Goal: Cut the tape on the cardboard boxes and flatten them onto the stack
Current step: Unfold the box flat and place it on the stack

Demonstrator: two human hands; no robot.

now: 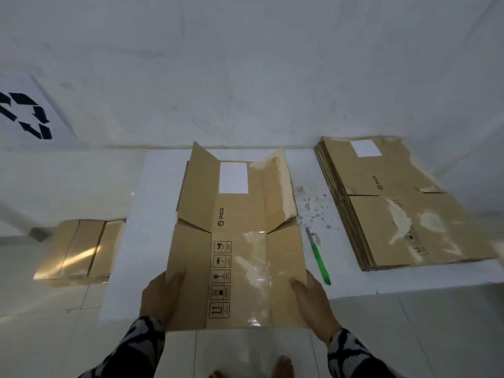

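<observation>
- Left hand (161, 298) is gripping the near left edge of the flattened box (234, 241), thumb lying on top of the cardboard, the other fingers hidden under it.
- Right hand (313, 301) is gripping the near right edge the same way, thumb on top and pointing toward 10 o'clock, fingers out of sight beneath.
- Both patterned sleeves (141, 347) are entering from 6 o'clock.
- Flattened box is lying at centre on the white board (152, 186), far flaps folding up slightly, white label (233, 177) toward 12 o'clock, clear tape (256, 268) shining down the near panel.
- Green-handled cutter (319, 257) is resting on the board just beside the box, at 3 o'clock from it, untouched.
- Stack of flattened boxes (395, 203) is sitting at 2 o'clock, well apart from the hands.
- Taped-up box (79, 249) is sitting on the floor at 9 o'clock, beside the board.
- Recycling sign (27, 113) is showing at 10 o'clock against the wall.
- Bare toes (282, 365) are showing at 6 o'clock.
</observation>
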